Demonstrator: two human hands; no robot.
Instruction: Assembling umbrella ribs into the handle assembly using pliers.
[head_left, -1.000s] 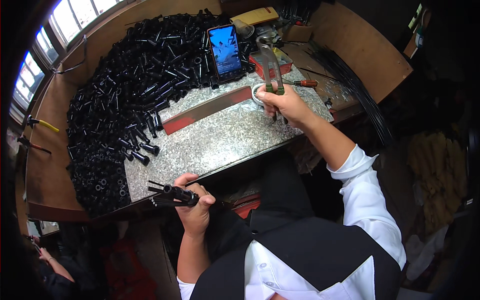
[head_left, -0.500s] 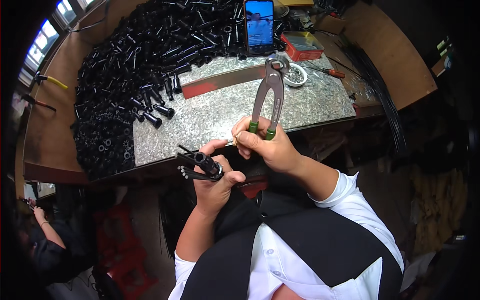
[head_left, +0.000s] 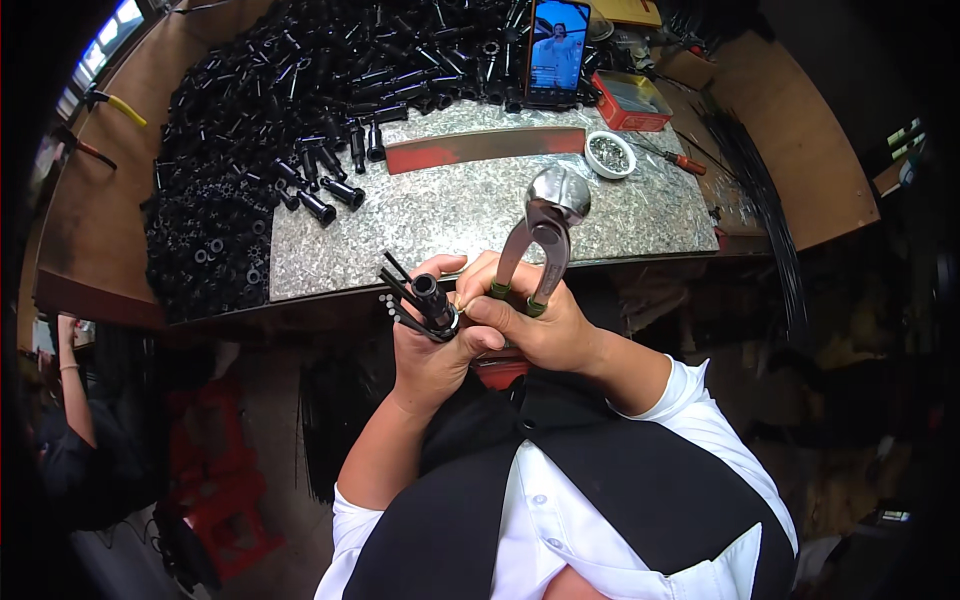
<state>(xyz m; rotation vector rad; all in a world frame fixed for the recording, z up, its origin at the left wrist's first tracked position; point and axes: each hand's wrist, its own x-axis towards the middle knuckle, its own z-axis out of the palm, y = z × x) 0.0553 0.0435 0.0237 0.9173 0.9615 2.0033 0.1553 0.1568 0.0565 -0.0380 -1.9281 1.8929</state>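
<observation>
My left hand [head_left: 425,372] is closed round a black tubular part [head_left: 430,298] with a shiny ring at its lower end. Several thin black rods [head_left: 396,268] stick out of the same grip. My right hand [head_left: 545,338] holds end-cutting pincers [head_left: 512,250] by their green handles, jaws pointing up and away from me. Its thumb and fingertips are pinched together against the ring end of the tubular part. A small pale thing shows at those fingertips, too little to name. The two hands meet just off the table's near edge.
Piled black tubular parts [head_left: 330,70] cover the table's far left. A red-and-grey curved strip [head_left: 480,148], a white bowl [head_left: 610,156] of small metal bits, a phone [head_left: 557,50], a red box [head_left: 632,100] and a screwdriver [head_left: 685,163] lie beyond my hands. Another person's arm [head_left: 75,390] shows at left.
My hands have come together, with the right fingertips now at the tubular part's ring end. The pincers' head has tipped nearer to me. My view has shifted slightly.
</observation>
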